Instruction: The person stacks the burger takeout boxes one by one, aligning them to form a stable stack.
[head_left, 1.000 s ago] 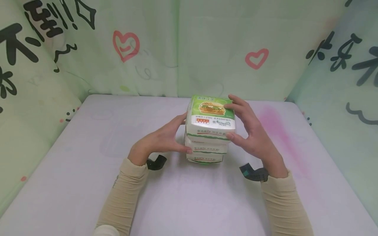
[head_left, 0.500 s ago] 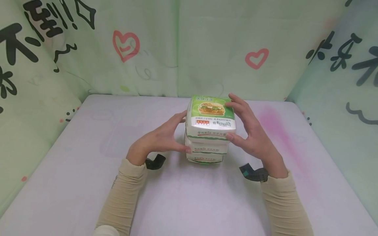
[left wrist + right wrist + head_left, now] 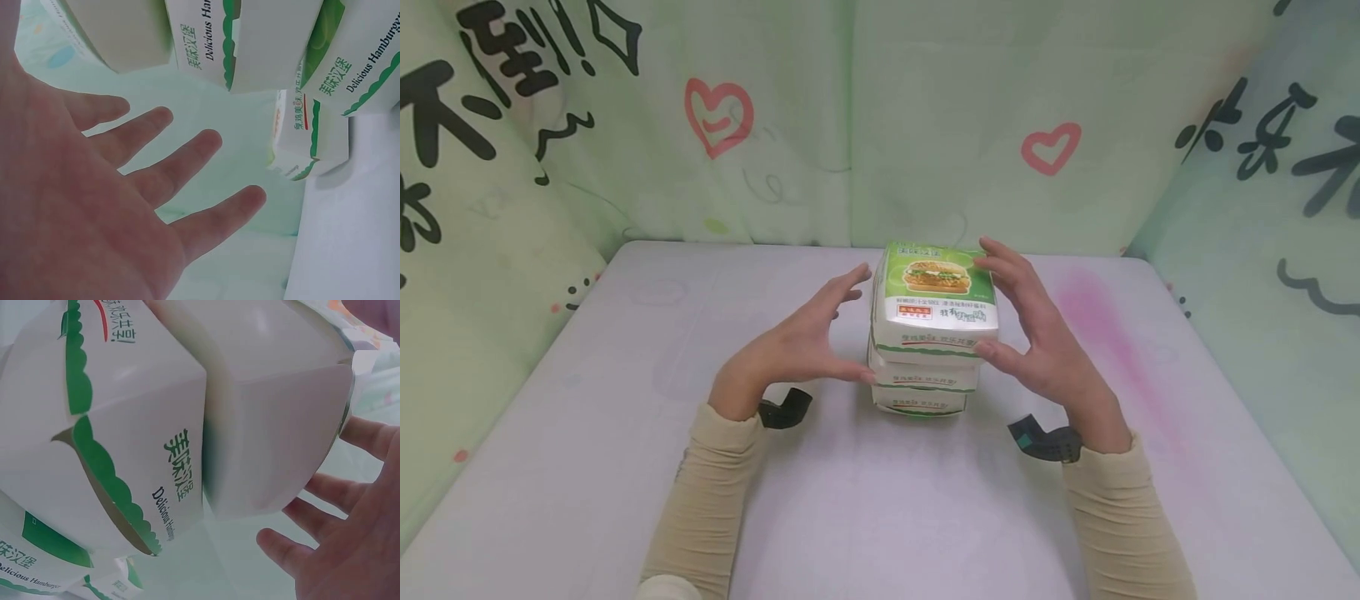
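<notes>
A stack of paper hamburger boxes stands near the far middle of the table. The top box (image 3: 936, 317), green and white with a burger picture, sits slightly off the middle box (image 3: 925, 377), and the bottom box (image 3: 921, 404) shows beneath. My left hand (image 3: 793, 346) is beside the stack's left side, fingers spread and apart from the top box; whether its thumb tip touches the middle box I cannot tell. My right hand (image 3: 1048, 342) rests at the top box's right side, thumb at the near corner, fingers extended along the edge. Both palms (image 3: 81, 206) face the stack.
The boxes stand on a table with a pale cloth (image 3: 895, 517). Behind and at both sides hang pale green curtains (image 3: 925, 125) with hearts and black lettering. In the left wrist view, a further box face (image 3: 312, 131) shows below the others.
My left hand has drawn away leftward from the stack, its fingers straightening. The right hand has hardly moved, its fingertips lifting slightly off the top face. The boxes stay in place.
</notes>
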Motion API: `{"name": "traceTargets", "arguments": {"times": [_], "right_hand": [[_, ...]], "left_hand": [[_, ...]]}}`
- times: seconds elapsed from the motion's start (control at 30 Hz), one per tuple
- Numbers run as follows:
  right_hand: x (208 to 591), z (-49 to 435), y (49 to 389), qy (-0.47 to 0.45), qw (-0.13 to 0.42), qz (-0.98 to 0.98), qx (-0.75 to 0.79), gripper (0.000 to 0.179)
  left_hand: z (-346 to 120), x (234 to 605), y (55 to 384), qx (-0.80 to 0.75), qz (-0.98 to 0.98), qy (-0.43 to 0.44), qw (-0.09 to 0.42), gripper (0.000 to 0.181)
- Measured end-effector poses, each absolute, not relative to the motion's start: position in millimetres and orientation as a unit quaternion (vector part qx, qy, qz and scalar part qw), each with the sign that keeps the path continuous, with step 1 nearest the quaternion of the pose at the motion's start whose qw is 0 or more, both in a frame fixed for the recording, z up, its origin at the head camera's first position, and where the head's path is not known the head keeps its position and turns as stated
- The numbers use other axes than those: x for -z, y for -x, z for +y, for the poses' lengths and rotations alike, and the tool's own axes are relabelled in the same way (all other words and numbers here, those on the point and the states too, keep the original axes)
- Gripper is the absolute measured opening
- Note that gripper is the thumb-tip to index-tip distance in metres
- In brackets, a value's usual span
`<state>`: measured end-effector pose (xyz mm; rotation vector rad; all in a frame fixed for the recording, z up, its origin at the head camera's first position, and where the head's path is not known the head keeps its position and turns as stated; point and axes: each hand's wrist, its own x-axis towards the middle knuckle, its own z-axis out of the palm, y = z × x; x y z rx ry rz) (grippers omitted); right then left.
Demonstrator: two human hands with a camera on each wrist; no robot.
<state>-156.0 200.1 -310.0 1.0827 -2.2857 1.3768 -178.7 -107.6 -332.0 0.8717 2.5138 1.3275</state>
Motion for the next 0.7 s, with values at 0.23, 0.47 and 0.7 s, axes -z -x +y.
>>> {"name": "traceTargets", "arguments": {"times": [0.23,0.47,0.7], "right_hand": [[311,206,161,-0.361,0.133,-0.766,-0.515,0.071],[312,217,166,-0.275,0.134,-0.742,-0.597,0.060],[320,226,186,-0.148,0.117,-0.826,-0.530,0.048]], "left_hand": [[-111,329,180,-0.448,0.840,-0.298,0.071,0.123],[-110,328,179,-0.463,0.833,-0.297,0.064,0.110],[-106,327,179,-0.473,0.820,-0.320,0.026,0.104]]}}
